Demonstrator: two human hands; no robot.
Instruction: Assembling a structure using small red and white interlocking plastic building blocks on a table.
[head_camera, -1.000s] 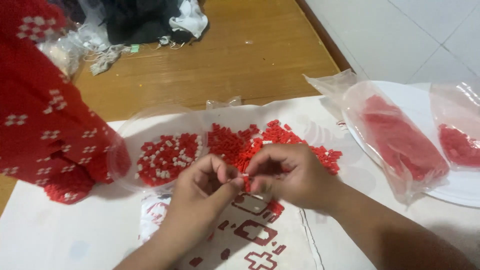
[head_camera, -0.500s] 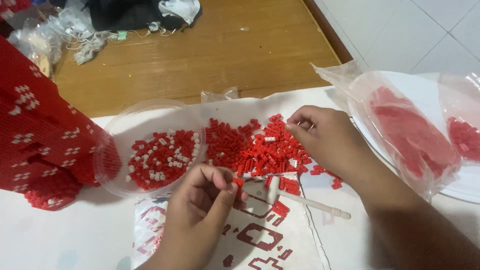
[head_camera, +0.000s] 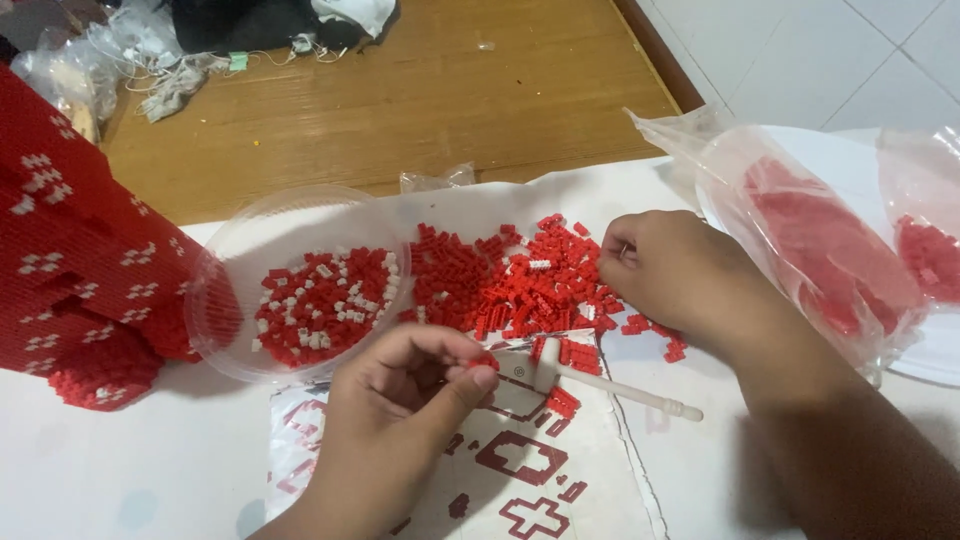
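My left hand (head_camera: 410, 390) pinches a small red brick piece (head_camera: 484, 362) between thumb and fingers, just below a loose pile of tiny red bricks (head_camera: 510, 280). My right hand (head_camera: 680, 270) rests at the pile's right edge, fingers curled into the bricks; whether it holds one is hidden. A small white plastic hammer tool (head_camera: 610, 385) lies on the printed instruction sheet (head_camera: 540, 470) between the hands. A clear round dish (head_camera: 215, 300) left of the pile holds red and white bricks.
A large red brick-built model with white crosses (head_camera: 70, 250) stands at the left edge. Clear plastic bags of red bricks (head_camera: 830, 250) lie on a white plate at the right. Cloth and clutter (head_camera: 200, 40) sit on the wooden floor beyond.
My right hand moved away from my left hand to the right side of the brick pile. The white hammer tool now lies uncovered on the sheet. My left hand stays low, still pinching.
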